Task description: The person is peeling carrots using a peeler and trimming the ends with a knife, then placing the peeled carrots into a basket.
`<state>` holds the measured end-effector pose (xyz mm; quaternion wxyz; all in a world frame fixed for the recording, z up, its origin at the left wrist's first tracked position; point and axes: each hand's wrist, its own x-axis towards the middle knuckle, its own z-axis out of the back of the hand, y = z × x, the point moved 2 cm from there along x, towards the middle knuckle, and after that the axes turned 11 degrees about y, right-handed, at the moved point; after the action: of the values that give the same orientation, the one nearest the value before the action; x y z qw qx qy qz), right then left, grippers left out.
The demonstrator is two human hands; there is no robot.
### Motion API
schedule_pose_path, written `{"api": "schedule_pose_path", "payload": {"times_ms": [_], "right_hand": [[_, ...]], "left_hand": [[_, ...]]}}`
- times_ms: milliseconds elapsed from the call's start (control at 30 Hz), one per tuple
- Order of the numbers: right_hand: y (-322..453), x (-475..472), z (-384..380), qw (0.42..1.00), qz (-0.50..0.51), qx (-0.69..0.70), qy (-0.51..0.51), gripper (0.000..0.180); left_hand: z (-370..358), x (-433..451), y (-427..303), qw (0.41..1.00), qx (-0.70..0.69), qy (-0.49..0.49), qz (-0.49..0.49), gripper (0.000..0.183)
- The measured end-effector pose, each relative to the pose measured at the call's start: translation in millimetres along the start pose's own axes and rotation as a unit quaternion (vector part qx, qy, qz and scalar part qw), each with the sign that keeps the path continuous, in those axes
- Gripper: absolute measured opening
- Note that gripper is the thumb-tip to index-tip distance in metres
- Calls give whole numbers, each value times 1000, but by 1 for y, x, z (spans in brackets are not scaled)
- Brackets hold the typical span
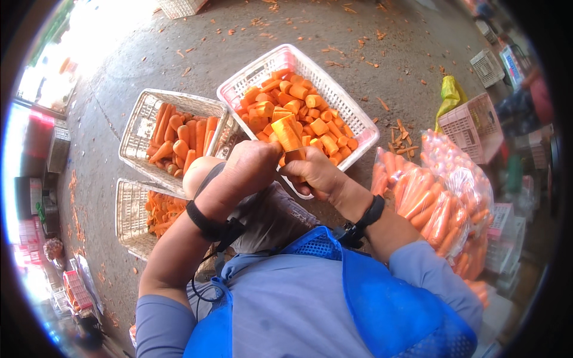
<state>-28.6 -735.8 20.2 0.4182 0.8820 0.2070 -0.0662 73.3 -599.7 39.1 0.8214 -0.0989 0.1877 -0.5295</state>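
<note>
My left hand (255, 163) grips a thick peeled carrot (286, 133), whose cut top faces away from me. My right hand (320, 173) is closed close beside it, around a small bladed tool (295, 155); its thin edge lies against the carrot's lower part, and the handle is hidden by the fingers. Both hands are above the near side of a white plastic crate (333, 77), which holds a heap of cut carrot chunks (309, 114). Left of it, a second crate (134, 145) contains whole carrots (179, 134).
A third crate (130, 219) with orange carrot peelings (163, 212) stands at the lower left. Clear plastic bags of carrots (423, 197) lie on my right. Beyond them are a pinkish crate (470, 127) and a yellow-green bag (449, 96). Carrot scraps (403, 134) litter the concrete floor (188, 49).
</note>
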Motion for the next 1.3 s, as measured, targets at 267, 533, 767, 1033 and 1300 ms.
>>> {"api": "schedule_pose_path", "payload": {"times_ms": [267,533,767,1033,1300], "right_hand": [[-5,1,14,999,-39,22,-21,7],[-6,-4,33,993,-44,78,73,9],[2,-22,24,963,-44,105,244,19],[28,-7,106,993,-36,-62,-93,37],[37,-27,145,973,0,-64,-222,34]], "left_hand": [[-20,18,3,998,37,19,37,5],[-19,23,4,997,-73,-3,-5,7],[-20,21,16,989,-148,-4,28,15],[25,-30,13,854,-495,-155,49,18],[30,-234,93,809,-430,-327,233,19]]}}
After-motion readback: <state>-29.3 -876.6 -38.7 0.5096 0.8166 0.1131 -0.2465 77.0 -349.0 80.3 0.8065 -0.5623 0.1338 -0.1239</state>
